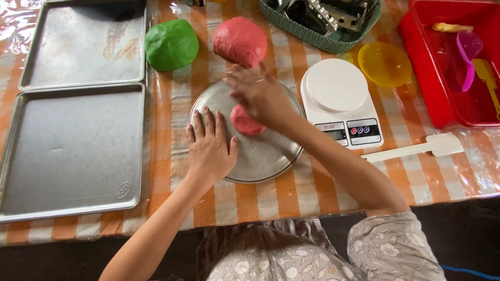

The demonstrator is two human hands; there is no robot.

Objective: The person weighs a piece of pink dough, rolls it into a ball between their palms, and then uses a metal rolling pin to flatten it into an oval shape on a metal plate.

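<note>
Far left, two empty baking trays (78,156) lay side by side on the desk (172,130), w/ a green dough ball (171,45) just right of the upper one. The left hand (210,147) lay flat, fingers spread, palm down on the left rim of the round metal plate (263,156), gripping nothing. The small red dough piece (245,121) sat on the plate, approx. centre, just right of that hand. The right hand (259,95) was open and blurred, over or on the piece; contact unclear, nothing held. Big red dough ball (240,41) sat behind the plate; white scale (341,101) close on its right, then a white spatula (416,149) and red bin (452,62).

Risks, prob.: plate could skid on the glossy cover if the left hand eased off; the piece could roll off the rim; right elbow could knock the scale.
</note>
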